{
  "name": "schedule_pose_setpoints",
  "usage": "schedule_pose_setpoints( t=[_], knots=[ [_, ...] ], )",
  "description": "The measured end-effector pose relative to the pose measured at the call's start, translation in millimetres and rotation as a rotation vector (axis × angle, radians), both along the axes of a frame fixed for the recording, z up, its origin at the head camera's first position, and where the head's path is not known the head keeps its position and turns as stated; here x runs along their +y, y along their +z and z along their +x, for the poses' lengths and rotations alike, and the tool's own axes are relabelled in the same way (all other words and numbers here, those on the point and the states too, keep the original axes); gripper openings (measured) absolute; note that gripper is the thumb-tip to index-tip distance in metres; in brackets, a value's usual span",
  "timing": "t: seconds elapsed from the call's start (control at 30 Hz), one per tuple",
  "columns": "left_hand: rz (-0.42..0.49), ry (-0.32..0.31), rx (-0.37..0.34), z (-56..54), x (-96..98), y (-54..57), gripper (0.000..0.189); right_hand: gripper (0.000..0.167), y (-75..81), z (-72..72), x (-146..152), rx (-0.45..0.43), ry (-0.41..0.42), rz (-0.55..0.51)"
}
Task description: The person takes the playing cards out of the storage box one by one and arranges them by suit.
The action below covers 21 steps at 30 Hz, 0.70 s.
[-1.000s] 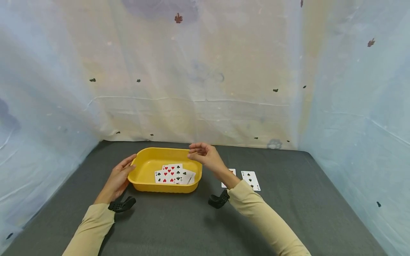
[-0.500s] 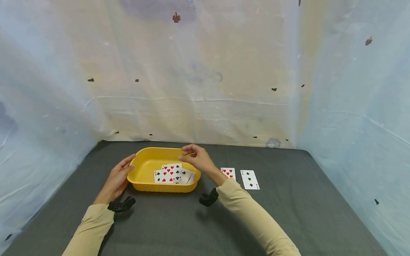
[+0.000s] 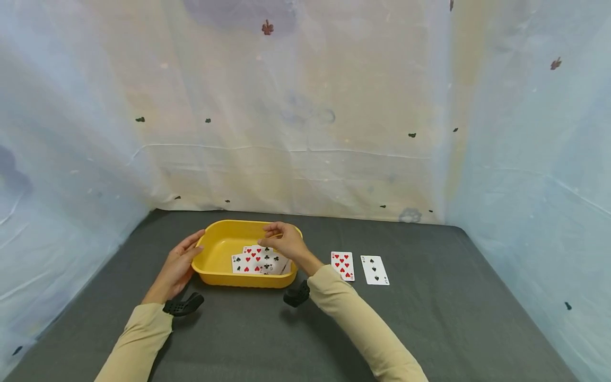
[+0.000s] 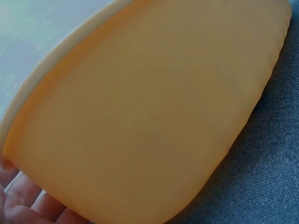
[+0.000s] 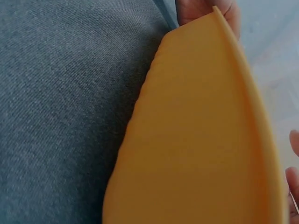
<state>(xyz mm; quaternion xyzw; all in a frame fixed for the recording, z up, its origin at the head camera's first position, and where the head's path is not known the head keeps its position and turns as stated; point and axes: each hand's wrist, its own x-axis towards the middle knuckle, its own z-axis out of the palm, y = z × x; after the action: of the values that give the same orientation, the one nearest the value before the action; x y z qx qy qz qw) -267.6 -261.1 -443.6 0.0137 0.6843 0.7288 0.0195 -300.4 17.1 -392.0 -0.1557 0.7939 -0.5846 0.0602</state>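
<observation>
A yellow plastic tray [image 3: 217,249] sits on the dark cloth, its near side wall filling most of both wrist views. My left hand [image 3: 177,264] grips its left end, thumb over the rim and fingers along the outside. Inside the tray, several playing cards [image 3: 249,262] lie face up and overlapping, hearts and black suits among them. Over the tray's right half hovers my right hand [image 3: 287,243], thumb and fingers pinching a playing card seen nearly edge-on; a thin pale sliver of it shows at the right wrist view's edge. Its face is hidden.
Two more cards lie face up right of the tray: a hearts card [image 3: 342,265], partly overlapped by the right sleeve, and a spades card [image 3: 375,270]. A pale patterned sheet [image 3: 305,106] hangs behind the dark cloth-covered table [image 3: 453,318] and at both sides.
My right hand has moved left and lower over the tray, uncovering the hearts card on the table. The left hand and tray have stayed in place.
</observation>
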Motion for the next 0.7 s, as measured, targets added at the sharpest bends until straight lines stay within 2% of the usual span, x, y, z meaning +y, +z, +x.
schedule_pose_setpoints(
  t=[0.33, 0.7],
  knots=[
    [-0.006, 0.004, 0.001, -0.8, 0.0, -0.7, 0.056, 0.04, -11.4, -6.1, -16, -0.047, -0.039, 0.049],
    [0.013, 0.009, 0.001, 0.7, 1.8, 0.1, 0.055, 0.037, -18.8, -13.1, -25, -0.067, -0.113, 0.128]
  ],
)
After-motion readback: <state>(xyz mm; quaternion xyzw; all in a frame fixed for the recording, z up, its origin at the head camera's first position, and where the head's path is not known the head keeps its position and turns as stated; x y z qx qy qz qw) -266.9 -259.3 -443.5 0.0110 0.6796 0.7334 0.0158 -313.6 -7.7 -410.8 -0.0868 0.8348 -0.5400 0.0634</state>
